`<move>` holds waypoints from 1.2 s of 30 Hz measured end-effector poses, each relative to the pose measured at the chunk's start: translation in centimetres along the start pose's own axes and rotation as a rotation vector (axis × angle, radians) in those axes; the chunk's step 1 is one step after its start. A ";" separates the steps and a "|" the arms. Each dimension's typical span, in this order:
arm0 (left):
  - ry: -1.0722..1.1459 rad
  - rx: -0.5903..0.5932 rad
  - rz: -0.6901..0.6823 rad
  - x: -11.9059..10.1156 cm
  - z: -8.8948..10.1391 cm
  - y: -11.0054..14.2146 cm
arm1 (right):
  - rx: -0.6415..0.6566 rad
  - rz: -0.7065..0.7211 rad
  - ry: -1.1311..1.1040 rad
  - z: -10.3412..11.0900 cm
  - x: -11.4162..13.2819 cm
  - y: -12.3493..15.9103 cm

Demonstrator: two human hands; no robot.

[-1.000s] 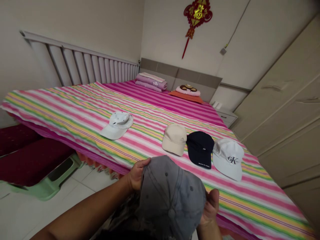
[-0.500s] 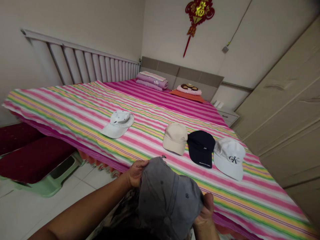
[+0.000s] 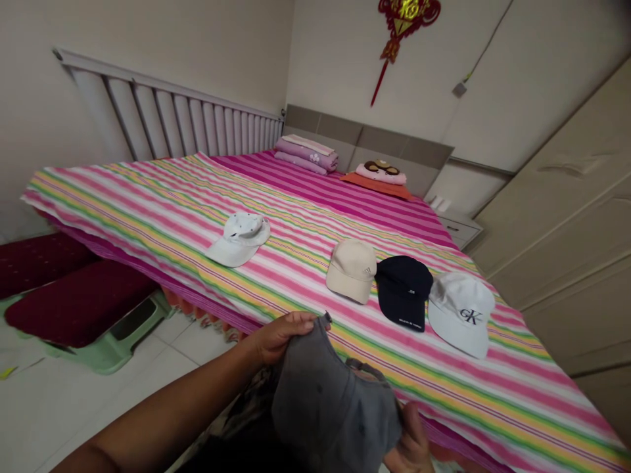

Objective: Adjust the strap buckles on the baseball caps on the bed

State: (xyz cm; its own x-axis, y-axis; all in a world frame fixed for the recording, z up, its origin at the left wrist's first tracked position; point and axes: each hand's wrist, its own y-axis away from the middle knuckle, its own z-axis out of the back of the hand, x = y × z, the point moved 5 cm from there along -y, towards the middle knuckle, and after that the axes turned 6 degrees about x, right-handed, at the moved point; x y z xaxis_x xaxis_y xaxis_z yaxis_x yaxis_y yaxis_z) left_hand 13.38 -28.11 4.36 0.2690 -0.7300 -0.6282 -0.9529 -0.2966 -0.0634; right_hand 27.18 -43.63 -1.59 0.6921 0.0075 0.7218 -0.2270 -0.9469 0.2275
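Pinching a soft grey cloth baseball cap point(image 3: 330, 414) between them, the left hand point(image 3: 280, 338) closes on its upper edge and the right hand point(image 3: 411, 447) on its side, above the striped bedspread point(image 3: 493, 387); light and limp, it holds best by the rim.

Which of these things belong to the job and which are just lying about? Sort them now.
In hand:
gray baseball cap; left hand; right hand

Lying about:
white cap; beige cap; navy cap; white CK cap; striped bedspread; folded pink bedding
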 end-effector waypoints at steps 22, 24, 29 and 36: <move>-0.176 -0.063 -0.004 -0.3 -2.3 0.0 | -0.163 0.091 -0.170 -2.8 5.5 -1.4; -0.161 -0.073 -0.011 -0.3 -2.2 0.1 | -0.141 0.098 -0.132 -3.5 5.9 -1.2; -0.159 -0.091 -0.023 -0.2 -1.7 0.2 | -0.117 0.011 0.029 -4.4 5.7 -0.7; -0.164 -0.131 0.005 -0.1 -1.9 -0.2 | -0.085 0.019 0.152 -4.8 6.1 -0.7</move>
State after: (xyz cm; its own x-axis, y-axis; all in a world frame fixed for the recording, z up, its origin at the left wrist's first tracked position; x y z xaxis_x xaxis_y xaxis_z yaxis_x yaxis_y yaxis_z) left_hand 13.80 -29.14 5.87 0.2281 -0.6246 -0.7469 -0.9248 -0.3790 0.0345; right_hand 28.25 -41.39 5.81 0.5770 0.0444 0.8155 -0.3009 -0.9167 0.2628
